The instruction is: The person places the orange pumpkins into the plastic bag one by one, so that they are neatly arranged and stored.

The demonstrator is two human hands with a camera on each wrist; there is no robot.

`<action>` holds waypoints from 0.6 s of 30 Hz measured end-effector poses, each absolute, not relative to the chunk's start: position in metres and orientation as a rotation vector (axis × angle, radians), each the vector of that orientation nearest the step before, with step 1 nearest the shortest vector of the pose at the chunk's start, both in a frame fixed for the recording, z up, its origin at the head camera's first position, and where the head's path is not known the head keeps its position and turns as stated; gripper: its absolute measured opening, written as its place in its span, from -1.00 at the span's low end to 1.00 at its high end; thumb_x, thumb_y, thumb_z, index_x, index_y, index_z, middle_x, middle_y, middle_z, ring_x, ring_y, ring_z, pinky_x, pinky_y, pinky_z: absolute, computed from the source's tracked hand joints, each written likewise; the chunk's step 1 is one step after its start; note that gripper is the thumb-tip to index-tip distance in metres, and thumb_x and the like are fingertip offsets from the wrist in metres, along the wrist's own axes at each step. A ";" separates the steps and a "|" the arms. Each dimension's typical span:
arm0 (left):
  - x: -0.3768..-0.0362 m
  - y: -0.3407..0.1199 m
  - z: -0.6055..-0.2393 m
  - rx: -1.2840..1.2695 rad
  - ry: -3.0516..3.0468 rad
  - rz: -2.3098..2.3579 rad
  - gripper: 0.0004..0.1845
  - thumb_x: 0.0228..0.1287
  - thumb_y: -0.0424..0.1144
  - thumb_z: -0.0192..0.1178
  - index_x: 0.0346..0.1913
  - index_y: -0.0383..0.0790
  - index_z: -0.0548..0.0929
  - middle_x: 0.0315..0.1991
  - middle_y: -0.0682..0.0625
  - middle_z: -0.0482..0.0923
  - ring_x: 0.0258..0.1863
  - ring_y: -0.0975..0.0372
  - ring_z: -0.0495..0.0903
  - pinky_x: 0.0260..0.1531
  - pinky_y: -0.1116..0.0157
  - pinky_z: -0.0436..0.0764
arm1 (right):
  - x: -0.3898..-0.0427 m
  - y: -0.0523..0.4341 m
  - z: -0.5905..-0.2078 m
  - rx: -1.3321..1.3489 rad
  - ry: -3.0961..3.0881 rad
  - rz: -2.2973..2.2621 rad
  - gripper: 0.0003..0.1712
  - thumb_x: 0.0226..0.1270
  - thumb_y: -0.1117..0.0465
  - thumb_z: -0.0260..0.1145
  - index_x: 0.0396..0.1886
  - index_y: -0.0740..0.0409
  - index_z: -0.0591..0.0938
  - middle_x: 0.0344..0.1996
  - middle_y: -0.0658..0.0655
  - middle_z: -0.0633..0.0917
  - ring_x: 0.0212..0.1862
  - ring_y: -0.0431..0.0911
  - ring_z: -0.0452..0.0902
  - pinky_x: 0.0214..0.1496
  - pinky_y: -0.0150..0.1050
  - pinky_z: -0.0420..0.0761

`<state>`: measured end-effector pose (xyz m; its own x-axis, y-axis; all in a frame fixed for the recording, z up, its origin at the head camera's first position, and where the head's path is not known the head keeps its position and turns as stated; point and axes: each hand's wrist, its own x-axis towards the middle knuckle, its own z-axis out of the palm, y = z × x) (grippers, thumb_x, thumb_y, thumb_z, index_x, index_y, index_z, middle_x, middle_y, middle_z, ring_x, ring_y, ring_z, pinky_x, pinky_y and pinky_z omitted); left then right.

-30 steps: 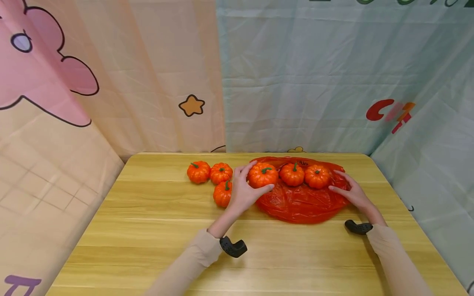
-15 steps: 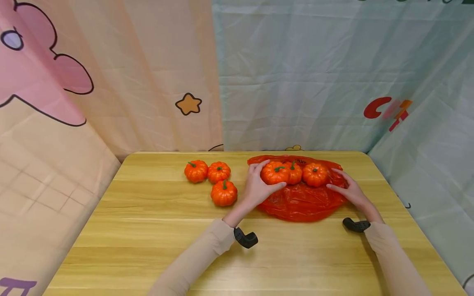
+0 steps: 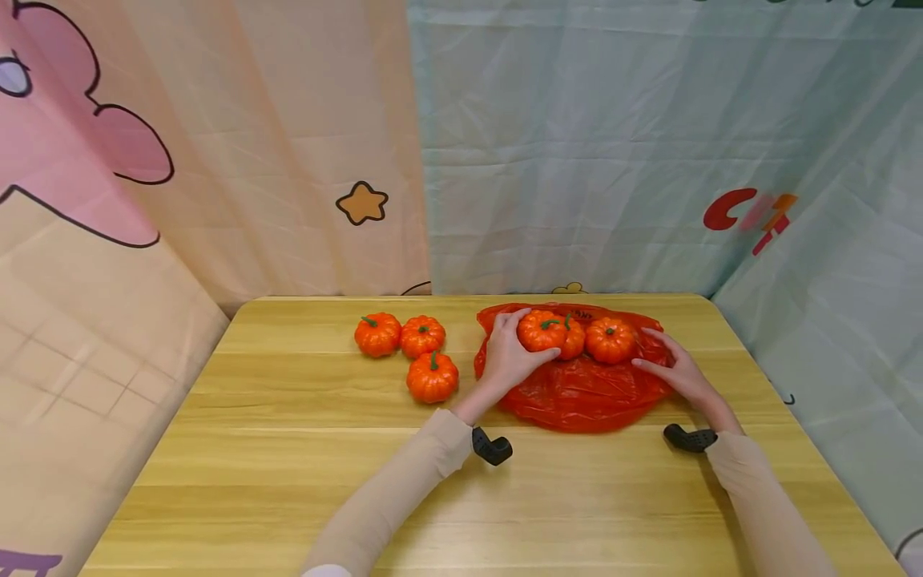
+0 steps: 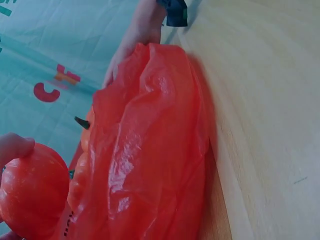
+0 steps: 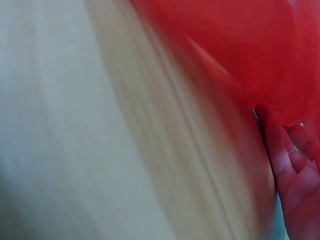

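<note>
Left hand [image 3: 507,358] and its pumpkin [image 3: 541,331] farther right, now against the middle pumpkin [image 3: 573,337] on the bag [image 3: 577,393].

Wooden table [image 3: 288,481] w/ a red plastic bag [image 3: 577,397] lying flat toward the far right. Left hand [image 3: 508,361] grips a small orange pumpkin [image 3: 541,331] on the bag, fingers curled round it. 2 more pumpkins on the bag just right of it: one [image 3: 574,340] partly hidden behind the held one, one [image 3: 610,340] beside. Right hand [image 3: 674,373] rests on the bag's right edge, fingers fairly straight. 3 pumpkins [image 3: 421,336] clustered on bare table left of the bag. Cartoon-print curtains [image 3: 577,144] behind.
</note>
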<state>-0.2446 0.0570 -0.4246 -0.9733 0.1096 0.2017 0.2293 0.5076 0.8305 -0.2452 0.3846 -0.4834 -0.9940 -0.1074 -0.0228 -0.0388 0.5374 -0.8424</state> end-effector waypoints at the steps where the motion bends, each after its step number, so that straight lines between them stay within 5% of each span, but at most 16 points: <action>1: -0.246 0.057 -0.425 -0.294 -2.621 -1.463 -0.18 -0.07 0.02 0.50 0.29 -0.12 0.43 0.14 -0.11 0.37 0.11 0.03 0.49 0.17 0.08 0.51 | -0.245 0.384 -0.483 -0.116 2.691 -1.469 -0.16 0.37 0.05 0.25 0.51 0.12 0.07 0.45 0.34 0.15 0.38 0.20 0.11 0.20 -0.52 0.34; 5: -0.251 0.056 -0.428 -0.281 -2.624 -1.420 -0.18 -0.06 0.02 0.48 0.30 -0.15 0.42 0.15 -0.15 0.37 0.11 -0.01 0.48 0.16 0.06 0.51 | -0.246 0.385 -0.484 -0.106 2.686 -1.458 -0.16 0.37 0.05 0.25 0.51 0.10 0.07 0.46 0.32 0.14 0.40 0.19 0.09 0.34 -0.19 0.33; 11: -0.256 0.052 -0.433 -0.245 -2.640 -1.406 -0.17 -0.05 0.02 0.48 0.31 -0.15 0.41 0.17 -0.16 0.36 0.13 -0.04 0.46 0.16 0.02 0.50 | -0.247 0.387 -0.486 -0.116 2.684 -1.461 -0.16 0.38 0.07 0.24 0.51 0.12 0.06 0.46 0.34 0.13 0.39 0.20 0.09 0.11 -0.57 0.32; 15: -0.258 0.050 -0.438 -0.235 -2.660 -1.405 -0.17 -0.04 0.01 0.48 0.32 -0.16 0.40 0.17 -0.17 0.36 0.13 -0.06 0.45 0.16 0.00 0.49 | -0.248 0.388 -0.487 -0.116 2.678 -1.470 -0.16 0.38 0.09 0.23 0.51 0.13 0.05 0.46 0.34 0.12 0.40 0.21 0.06 0.37 -0.11 0.32; 18: -0.258 0.048 -0.440 -0.227 -2.667 -1.413 -0.17 -0.04 0.00 0.48 0.32 -0.15 0.40 0.18 -0.18 0.35 0.13 -0.07 0.45 0.15 -0.01 0.49 | -0.248 0.387 -0.487 -0.121 2.676 -1.477 -0.17 0.38 0.10 0.23 0.51 0.13 0.05 0.46 0.34 0.11 0.41 0.22 0.04 0.38 0.19 0.20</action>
